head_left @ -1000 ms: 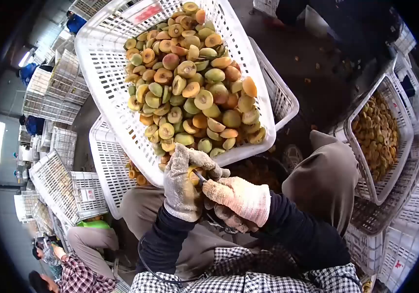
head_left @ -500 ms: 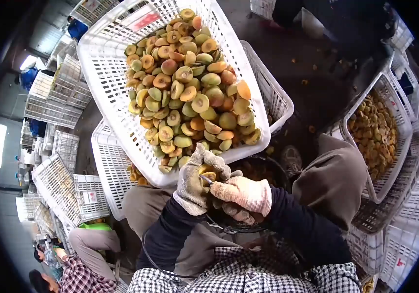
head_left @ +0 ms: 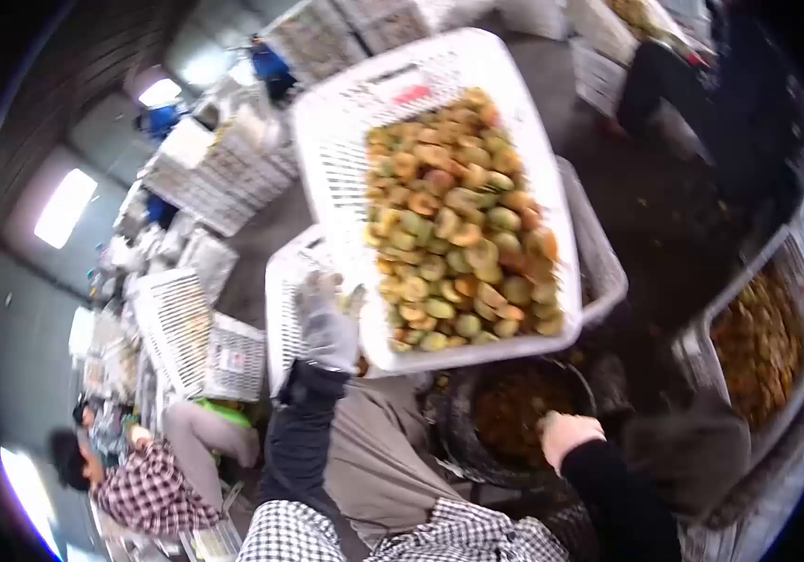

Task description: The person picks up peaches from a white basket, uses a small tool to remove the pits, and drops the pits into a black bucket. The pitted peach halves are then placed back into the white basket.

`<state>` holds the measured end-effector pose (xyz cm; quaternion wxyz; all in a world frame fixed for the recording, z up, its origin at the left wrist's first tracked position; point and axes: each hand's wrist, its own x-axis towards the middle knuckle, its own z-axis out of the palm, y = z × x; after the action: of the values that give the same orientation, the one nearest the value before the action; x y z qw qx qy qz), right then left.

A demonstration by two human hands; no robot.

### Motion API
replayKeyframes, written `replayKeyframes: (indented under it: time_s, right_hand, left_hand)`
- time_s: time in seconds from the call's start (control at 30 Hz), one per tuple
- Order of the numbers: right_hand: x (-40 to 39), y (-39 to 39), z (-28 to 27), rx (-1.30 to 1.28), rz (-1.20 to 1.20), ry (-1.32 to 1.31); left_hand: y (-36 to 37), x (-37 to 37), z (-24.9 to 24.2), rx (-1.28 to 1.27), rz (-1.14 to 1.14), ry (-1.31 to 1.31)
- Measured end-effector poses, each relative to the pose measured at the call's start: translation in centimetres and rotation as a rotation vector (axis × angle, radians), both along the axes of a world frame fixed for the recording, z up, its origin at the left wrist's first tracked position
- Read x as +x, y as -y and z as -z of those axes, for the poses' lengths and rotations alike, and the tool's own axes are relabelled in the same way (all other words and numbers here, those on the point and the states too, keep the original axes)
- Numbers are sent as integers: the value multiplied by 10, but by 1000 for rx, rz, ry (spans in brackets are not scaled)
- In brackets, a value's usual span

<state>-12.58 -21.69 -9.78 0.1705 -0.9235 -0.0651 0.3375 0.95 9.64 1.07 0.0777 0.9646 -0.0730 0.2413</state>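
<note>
The left hand point(head_left: 327, 323), gloved, was raised at the near-left corner of the white crate point(head_left: 346, 140), seemingly holding a fruit piece point(head_left: 355, 300); its grip was blurred. The crate's long axis ran away from the person. The right hand point(head_left: 566, 433) rested on the dark bucket point(head_left: 463, 440), how far open I could not tell.

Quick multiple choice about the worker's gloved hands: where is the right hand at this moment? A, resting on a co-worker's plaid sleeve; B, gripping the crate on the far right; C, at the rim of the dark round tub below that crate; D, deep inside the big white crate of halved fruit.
C: the right hand sits at the rim of the dark tub, while the left hand is up at the white crate's left edge.
</note>
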Motion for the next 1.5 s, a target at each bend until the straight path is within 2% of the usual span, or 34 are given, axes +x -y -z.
replayKeyframes:
  time_s: [0.03, 0.1, 0.13, 0.17, 0.2, 0.23, 0.3, 0.37, 0.43, 0.5, 0.53, 0.57, 0.63, 0.7, 0.77, 0.8, 0.83, 0.9, 0.93, 0.97, 1.03, 1.1, 1.17, 1.2, 1.23, 1.27, 1.3, 1.33, 1.37, 1.4, 1.43, 1.5]
  right_hand:
    - [-2, -1, 7, 40, 27, 97]
    - [4, -3, 0, -11, 1, 51]
    - [6, -1, 5, -58, -46, 55]
    - [11, 2, 27, -137, -89, 47]
    - [8, -3, -29, -56, -21, 37]
    - [6, -2, -38, 5, -33, 92]
    - [4, -6, -30, 16, 39, 144]
    - [3, 4, 31, -170, -16, 6]
    - [1, 3, 26, -200, -49, 4]
    - [-3, 7, 31, 112, 124, 121]
    - [0, 16, 50, 37, 80, 66]
    - [0, 15, 47, 36, 74, 71]
    - [2, 11, 34, -38, -29, 47]
    - [7, 6, 19, 5, -2, 100]
    - [14, 2, 6, 142, 93, 155]
    - [13, 0, -3, 103, 107, 207]
    - [13, -1, -9, 102, 109, 212]
    - [13, -2, -19, 294, 278, 338]
    - [7, -12, -52, 386, 315, 469]
    - [8, -14, -61, 385, 315, 473]
    - [11, -19, -72, 680, 399, 594]
    - [14, -31, -96, 631, 456, 505]
    - [19, -36, -103, 827, 486, 541]
    - [24, -37, -106, 803, 549, 416]
    - [29, -39, -93, 991, 674, 268]
    - [45, -40, -58, 1051, 733, 393]
    - [39, -51, -110, 1265, 858, 21]
    - [41, -43, -97, 1111, 805, 74]
    - [39, -46, -89, 1136, 744, 205]
    - [38, -47, -97, 1087, 716, 207]
    - [38, -47, -101, 1048, 673, 199]
    - [38, -46, -77, 816, 457, 396]
  left_hand:
    - [-8, 18, 19, -314, 22, -20]
    - [5, 42, 60, 153, 224, 364]
    - [56, 39, 29, -294, 165, -21]
    - [91, 32, 4, -327, 10, -411]
    - [112, 44, 27, -209, 10, -582]
    - [131, 50, 86, -105, 2, -371]
    - [158, 45, 71, -85, -71, -623]
    - [163, 43, 79, -66, -68, -597]
    - [160, 43, 97, -20, -66, -574]
    - [154, 47, 119, -30, -3, -478]
    - [153, 32, 79, 42, 49, -594]
    - [155, 30, 84, 39, 44, -589]
    - [158, 30, 96, 275, 58, -532]
    - [153, 30, 99, 243, 137, -589]
    - [148, 23, 105, 348, 219, -312]
    - [149, 26, 105, 273, 165, -437]
    - [140, 26, 98, 273, 167, -432]
    - [123, 29, 91, -492, 163, -224]
    - [113, 29, 65, -815, 170, -447]
    - [104, 29, 63, -1373, 266, -664]
    - [95, 33, 74, -1799, 326, -773]
    - [91, 19, 53, -1780, 270, -880]
    - [98, 13, 50, -2167, 148, -907]
    - [104, 10, 63, -2290, 325, -772]
    - [101, 5, 50, -2244, 232, -950]
    - [95, 14, 81, -2190, 548, -962]
    - [94, -10, 39, -2167, 339, -754]
    - [93, 1, 46, -2484, 825, -1137]
    - [92, -2, 33, -2435, 756, -974]
    - [84, 2, 32, -2424, 816, -1082]
    - [85, -3, 30, -2397, 650, -928]
    - [81, -7, 34, -2384, 636, -861]
